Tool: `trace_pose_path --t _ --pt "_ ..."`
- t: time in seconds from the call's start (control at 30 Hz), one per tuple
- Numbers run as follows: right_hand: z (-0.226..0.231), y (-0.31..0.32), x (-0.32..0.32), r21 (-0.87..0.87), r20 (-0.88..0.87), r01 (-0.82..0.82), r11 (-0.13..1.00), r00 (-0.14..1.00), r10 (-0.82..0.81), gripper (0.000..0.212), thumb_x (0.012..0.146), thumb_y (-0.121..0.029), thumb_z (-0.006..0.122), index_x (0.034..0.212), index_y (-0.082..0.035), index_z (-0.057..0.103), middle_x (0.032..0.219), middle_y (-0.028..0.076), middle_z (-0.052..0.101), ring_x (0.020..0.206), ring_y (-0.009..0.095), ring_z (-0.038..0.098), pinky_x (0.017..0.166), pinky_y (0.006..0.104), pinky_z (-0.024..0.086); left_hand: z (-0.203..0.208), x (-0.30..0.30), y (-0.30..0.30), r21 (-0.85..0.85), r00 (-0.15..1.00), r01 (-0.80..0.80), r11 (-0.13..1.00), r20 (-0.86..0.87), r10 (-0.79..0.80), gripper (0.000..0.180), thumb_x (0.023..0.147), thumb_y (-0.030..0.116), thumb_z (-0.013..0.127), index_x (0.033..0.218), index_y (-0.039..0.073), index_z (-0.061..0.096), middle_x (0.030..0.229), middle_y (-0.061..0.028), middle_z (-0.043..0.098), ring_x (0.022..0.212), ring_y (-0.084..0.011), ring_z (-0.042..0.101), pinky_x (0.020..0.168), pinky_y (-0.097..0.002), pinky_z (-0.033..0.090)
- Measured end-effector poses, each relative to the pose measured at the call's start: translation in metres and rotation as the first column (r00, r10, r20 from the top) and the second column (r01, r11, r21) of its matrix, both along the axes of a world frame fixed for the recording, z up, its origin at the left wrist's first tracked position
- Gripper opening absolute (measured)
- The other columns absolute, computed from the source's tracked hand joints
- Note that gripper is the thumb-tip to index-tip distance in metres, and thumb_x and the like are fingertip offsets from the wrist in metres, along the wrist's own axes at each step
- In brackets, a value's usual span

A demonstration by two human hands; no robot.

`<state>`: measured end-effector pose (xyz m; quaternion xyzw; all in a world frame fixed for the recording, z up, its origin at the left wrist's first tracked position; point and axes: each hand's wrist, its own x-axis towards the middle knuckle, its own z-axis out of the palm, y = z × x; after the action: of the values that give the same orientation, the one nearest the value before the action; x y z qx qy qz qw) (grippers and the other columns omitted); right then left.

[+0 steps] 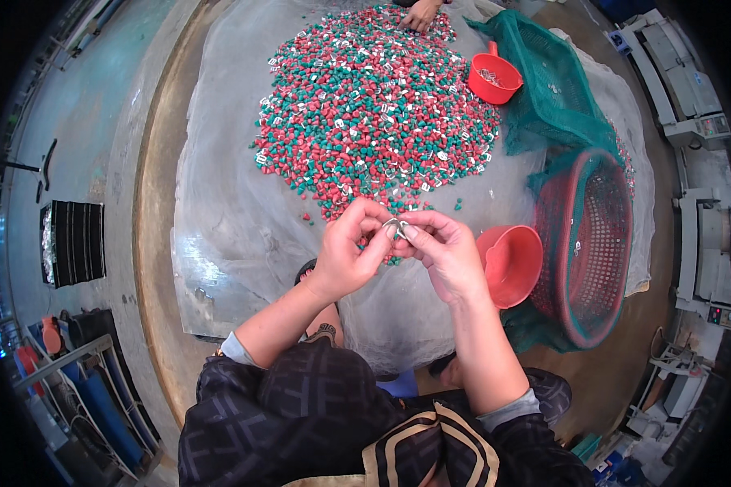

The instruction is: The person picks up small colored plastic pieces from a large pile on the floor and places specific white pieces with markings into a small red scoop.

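My left hand (pixel 351 251) and my right hand (pixel 447 250) meet over the near edge of a big pile. Between their thumbs and fingertips they pinch a small pale metal piece (pixel 394 226), curved like a ring or buckle; its exact kind is too small to tell. Both hands are closed on it. The pile (pixel 374 114) is made of small red and green pebble-like pieces, with pale buckle-shaped pieces mixed in. It lies on a translucent plastic sheet (pixel 235 178). A few green and red bits show just beneath my fingers.
Right of my right hand stands a red scoop (pixel 512 266), beside a large red basket (pixel 562 235) draped in green netting. Farther back are another red scoop (pixel 495 79) holding pale pieces and a green netted crate (pixel 554 77). Another person's hand (pixel 421 14) touches the pile's far edge.
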<state>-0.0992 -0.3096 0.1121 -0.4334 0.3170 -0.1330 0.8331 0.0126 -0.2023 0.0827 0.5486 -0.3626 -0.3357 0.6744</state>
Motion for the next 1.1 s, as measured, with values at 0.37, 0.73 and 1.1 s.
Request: trace_pose_path --t 0.37,0.73,1.1 --pt "-0.001 -0.006 -0.008 0.211 0.101 -0.092 0.973 0.992 0.072 0.012 0.082 -0.004 0.059 0.093 0.0 0.057 0.08 0.011 0.063 0.066 0.016 0.062 0.062 0.0279 0.052 -0.011 0.003 -0.002 -0.126 0.794 0.161 0.979 -0.572 -0.204 0.01 0.089 0.014 0.051 0.094 0.006 0.046 0.07 -0.0009 0.056 0.059 -0.0037 0.049 0.047 -0.0163 0.036" --pt "-0.012 -0.01 -0.014 0.176 0.139 -0.289 0.941 0.954 0.267 0.008 0.08 -0.004 0.061 0.085 -0.003 0.054 0.077 0.008 0.062 0.066 0.015 0.061 0.06 0.0279 0.051 -0.014 0.015 0.005 -0.172 0.628 0.381 0.908 -0.673 -0.391 0.008 0.086 0.009 0.054 0.087 0.005 0.047 0.071 -0.0055 0.059 0.054 -0.0084 0.055 0.042 -0.0193 0.04" --pt "-0.01 -0.016 -0.025 -0.085 0.069 -0.292 0.953 0.952 0.298 0.008 0.08 -0.003 0.061 0.086 -0.001 0.056 0.078 0.008 0.061 0.066 0.015 0.061 0.06 0.0273 0.051 0.001 0.018 0.005 -0.054 0.723 0.506 0.861 -0.518 -0.458 0.008 0.09 0.009 0.048 0.093 0.002 0.047 0.074 -0.0095 0.062 0.064 -0.0157 0.063 0.053 -0.0259 0.05"
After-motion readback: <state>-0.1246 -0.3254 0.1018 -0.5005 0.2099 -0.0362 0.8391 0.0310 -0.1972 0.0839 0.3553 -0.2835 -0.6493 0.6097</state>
